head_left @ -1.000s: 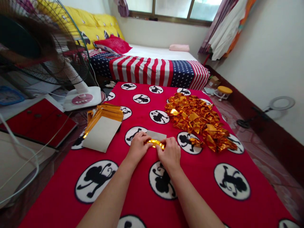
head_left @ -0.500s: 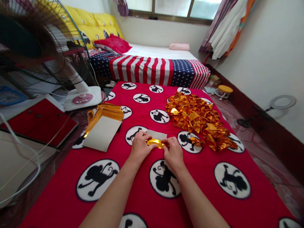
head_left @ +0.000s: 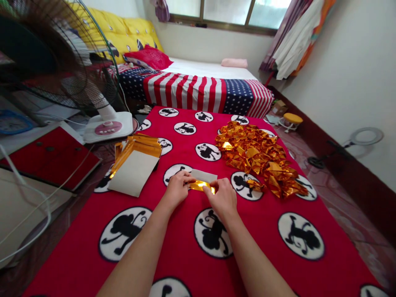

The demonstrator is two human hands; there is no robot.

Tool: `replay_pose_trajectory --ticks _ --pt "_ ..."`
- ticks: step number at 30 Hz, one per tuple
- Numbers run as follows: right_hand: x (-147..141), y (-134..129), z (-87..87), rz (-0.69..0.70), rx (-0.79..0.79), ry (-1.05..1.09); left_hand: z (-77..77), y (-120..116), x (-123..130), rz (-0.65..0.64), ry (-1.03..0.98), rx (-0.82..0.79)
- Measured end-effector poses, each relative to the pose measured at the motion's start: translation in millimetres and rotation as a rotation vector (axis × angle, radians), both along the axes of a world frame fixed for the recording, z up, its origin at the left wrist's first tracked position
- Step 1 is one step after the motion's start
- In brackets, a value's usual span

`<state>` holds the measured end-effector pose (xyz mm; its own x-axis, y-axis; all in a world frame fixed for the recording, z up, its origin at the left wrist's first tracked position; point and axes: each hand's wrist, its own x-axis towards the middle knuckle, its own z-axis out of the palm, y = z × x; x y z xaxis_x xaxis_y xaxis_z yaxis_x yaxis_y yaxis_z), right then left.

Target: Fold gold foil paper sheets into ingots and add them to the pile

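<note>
1. Head view, centre: a narrow, shiny gold foil strip point(head_left: 200, 185) lies crosswise between the two hands, over a table point(head_left: 173, 251) covered in red cloth with black monkey figures in white ovals.
2. The left hand point(head_left: 178, 187) has its grip closed on the strip's left end, fingertips on the far side and thumb on the near side.
3. The right hand point(head_left: 223, 197) has its grip closed on the right end, the thumb lying across the foil.
4. A grey-white rectangular paper point(head_left: 204, 175) shows just beyond the strip; whether the two are joined cannot be told.
5. Left of the hands: a stack of orange-gold foil sheets point(head_left: 140, 144), with a plain grey-white card point(head_left: 133, 173) overlapping its near side.
6. Right of the hands: a large heap of folded, glossy orange-gold foil pieces point(head_left: 253, 148); one small folded orange foil piece point(head_left: 255, 184) lies at its near left edge.
7. Left margin: a green-rimmed electric fan point(head_left: 68, 62), its blades blurred; markings on its pink oval control panel point(head_left: 108, 128) are too small to read.
8. Background: a bed point(head_left: 204, 68) with white top and stars-and-stripes drape.
</note>
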<state>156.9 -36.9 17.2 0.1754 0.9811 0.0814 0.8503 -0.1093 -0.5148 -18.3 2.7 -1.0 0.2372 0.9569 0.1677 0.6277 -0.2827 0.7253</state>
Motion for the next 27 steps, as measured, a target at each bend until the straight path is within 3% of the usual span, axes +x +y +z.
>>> replay_pose_trajectory --ticks 6,15,27 --pt "-13.1 0.9 -0.7 -0.056 0.013 -0.145 2.0 -1.2 -0.1 -0.007 0.016 0.026" --pt "18.7 0.9 -12.0 0.104 0.021 0.193 1.7 -5.1 10.2 0.114 0.008 0.051" --pt "24.8 -3.7 -12.6 0.161 0.134 0.295 2.3 -7.5 10.4 0.12 -0.043 0.017"
